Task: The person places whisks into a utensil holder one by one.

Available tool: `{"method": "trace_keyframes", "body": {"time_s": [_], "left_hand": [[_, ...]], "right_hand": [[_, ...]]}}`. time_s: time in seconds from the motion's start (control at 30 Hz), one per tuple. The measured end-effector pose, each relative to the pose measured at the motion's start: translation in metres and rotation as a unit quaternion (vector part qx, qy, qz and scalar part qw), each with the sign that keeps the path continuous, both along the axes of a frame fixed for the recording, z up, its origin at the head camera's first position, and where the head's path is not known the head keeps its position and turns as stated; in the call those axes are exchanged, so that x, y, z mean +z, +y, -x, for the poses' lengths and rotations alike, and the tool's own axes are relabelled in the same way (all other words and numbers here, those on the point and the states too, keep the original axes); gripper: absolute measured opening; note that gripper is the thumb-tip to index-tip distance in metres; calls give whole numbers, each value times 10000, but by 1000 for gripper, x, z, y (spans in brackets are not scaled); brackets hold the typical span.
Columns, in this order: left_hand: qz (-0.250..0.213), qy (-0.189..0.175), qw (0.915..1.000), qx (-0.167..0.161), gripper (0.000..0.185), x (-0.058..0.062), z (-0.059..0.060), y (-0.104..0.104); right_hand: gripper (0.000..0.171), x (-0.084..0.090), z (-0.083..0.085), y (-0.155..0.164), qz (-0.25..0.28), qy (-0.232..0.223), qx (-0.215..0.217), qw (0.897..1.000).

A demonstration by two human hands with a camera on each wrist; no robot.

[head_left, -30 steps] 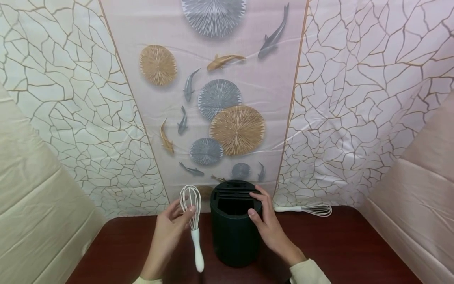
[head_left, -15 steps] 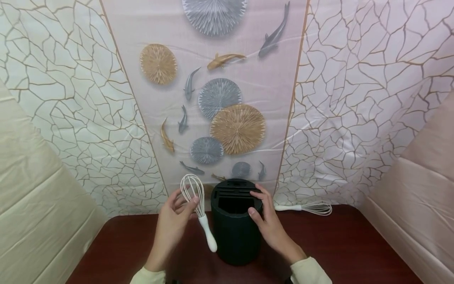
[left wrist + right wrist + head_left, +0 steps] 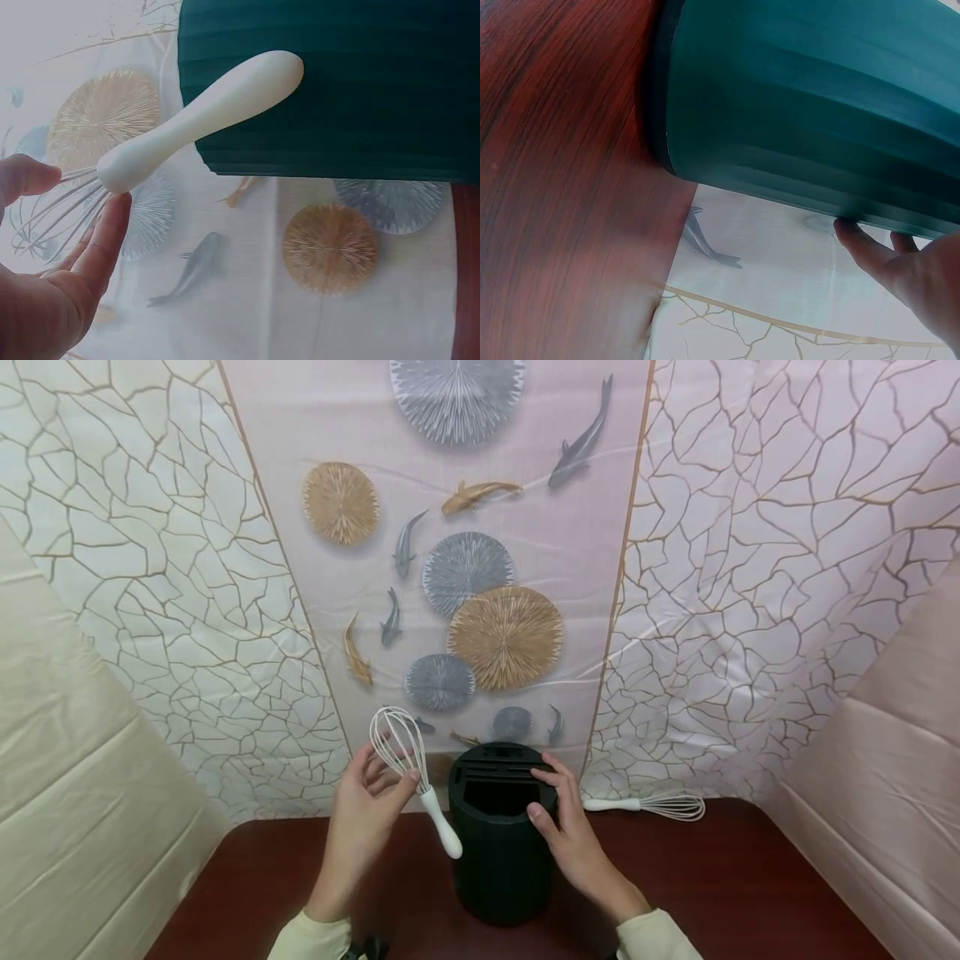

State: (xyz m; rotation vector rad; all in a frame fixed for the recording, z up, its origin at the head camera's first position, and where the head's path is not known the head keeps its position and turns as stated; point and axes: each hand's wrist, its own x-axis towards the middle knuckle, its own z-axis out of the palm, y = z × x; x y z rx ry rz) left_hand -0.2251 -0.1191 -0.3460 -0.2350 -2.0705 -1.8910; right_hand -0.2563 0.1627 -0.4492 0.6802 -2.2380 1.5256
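Note:
My left hand (image 3: 362,818) pinches a white whisk (image 3: 441,825) by its wire loops, thumb in front and fingers behind. The loops point up and to the left. Its pale handle (image 3: 206,116) slants down to the right and overlaps the front of a dark green utensil holder (image 3: 501,868) in the head view. This round holder stands upright on the table, with narrow slots at the back of its top and a wide dark opening in front. On its right side, my right hand (image 3: 579,843) holds the upper rim, fingers and thumb bent around it.
Another white whisk (image 3: 630,805) lies on its side at the table's back right, handle toward the holder. The dark red wooden table (image 3: 697,877) ends at a patterned cloth backdrop (image 3: 465,635). Beige padded panels (image 3: 75,793) slope in on both sides.
The left hand has raised the whisk, and its handle has swung up and to the right toward the holder. The right hand keeps its place on the rim.

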Motion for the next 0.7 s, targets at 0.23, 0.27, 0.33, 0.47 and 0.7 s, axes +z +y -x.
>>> {"method": "trace_keyframes", "body": {"time_s": [0.23, 0.27, 0.33, 0.47, 0.7], "left_hand": [[-174, 283, 9993, -167, 76, 16, 5, 1], [-195, 324, 9991, -183, 77, 18, 5, 2], [-200, 423, 9987, -208, 78, 24, 5, 2], [-272, 633, 9973, -269, 81, 32, 6, 3], [-355, 988, 9940, -302, 78, 42, 7, 5]], "right_hand": [[43, 0, 1, 0, -33, 65, -49, 10000], [43, 0, 1, 0, -37, 86, -60, 9999], [43, -1, 1, 0, -22, 109, -80, 9999], [43, -2, 2, 0, -25, 144, -114, 9998], [42, -3, 2, 0, -30, 161, -122, 9998]]}}
